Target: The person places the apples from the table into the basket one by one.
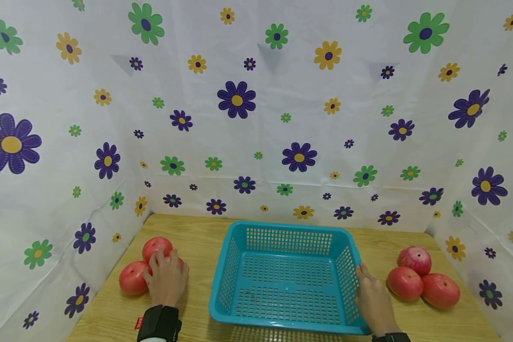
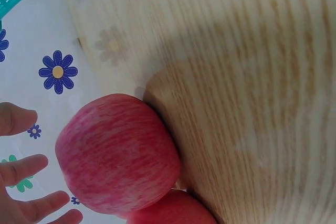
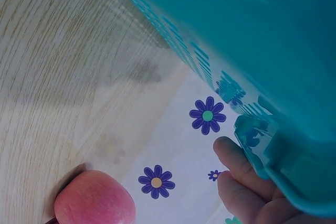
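On the left, my left hand (image 1: 167, 279) reaches over a cluster of three red apples. In the left wrist view its fingers (image 2: 31, 174) are spread, with a gap between them and the nearest apple (image 2: 118, 153). Two others, the back apple (image 1: 156, 247) and the left apple (image 1: 133, 278), show beside the hand, which mostly covers the third. A blue-green plastic basket (image 1: 282, 325) with perforated walls stands in the middle, with nothing inside. My right hand (image 1: 374, 300) grips its right rim, fingers (image 3: 244, 169) on the outer side; the thumb is hidden.
Three more apples sit to the right of the basket: a back apple (image 1: 414, 260), a left apple (image 1: 405, 283) and a right apple (image 1: 441, 291). Flower-printed white sheeting (image 1: 273, 133) encloses the wooden table (image 1: 196, 237) at the back and sides. A small red tag (image 1: 138, 323) lies near my left wrist.
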Demonstrator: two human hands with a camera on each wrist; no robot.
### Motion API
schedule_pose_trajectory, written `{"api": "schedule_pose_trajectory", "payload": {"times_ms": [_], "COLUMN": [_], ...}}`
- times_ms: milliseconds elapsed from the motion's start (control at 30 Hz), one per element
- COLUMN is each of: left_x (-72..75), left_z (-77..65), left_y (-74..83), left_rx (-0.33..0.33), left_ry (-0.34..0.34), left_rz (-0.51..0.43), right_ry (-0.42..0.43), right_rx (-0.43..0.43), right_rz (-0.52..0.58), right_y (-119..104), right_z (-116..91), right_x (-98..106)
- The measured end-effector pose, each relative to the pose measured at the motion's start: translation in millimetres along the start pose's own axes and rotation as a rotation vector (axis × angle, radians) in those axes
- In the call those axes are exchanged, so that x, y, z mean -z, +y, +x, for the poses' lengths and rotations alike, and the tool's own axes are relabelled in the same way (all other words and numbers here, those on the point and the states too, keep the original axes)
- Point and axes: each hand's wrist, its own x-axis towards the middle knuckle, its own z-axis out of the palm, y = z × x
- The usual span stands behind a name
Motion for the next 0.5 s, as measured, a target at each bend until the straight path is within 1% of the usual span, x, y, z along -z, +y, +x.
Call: {"api": "schedule_pose_trajectory", "payload": {"times_ms": [233,300,500], "left_x": [-4.1,-5.3,-7.5], "left_z": [-0.7,-0.4,-0.8], "left_y": [-3.3,-4.1,-5.7], "left_rx": [-0.017,-0.010,0.028], "left_ry": [0.063,0.059,0.006], "left_rz": [0.008,0.007,0.009], "right_ry": [-0.012,-0.006,0.000], "right_rx": [-0.011,-0.009,-0.004], "right_rz": [0.003,0.004,0.004], "right_y": [-0.4,-0.1,-0.2], "right_z": [0.2,-0.3,0.2], "right_x": [0.9,1.0,0.3]}}
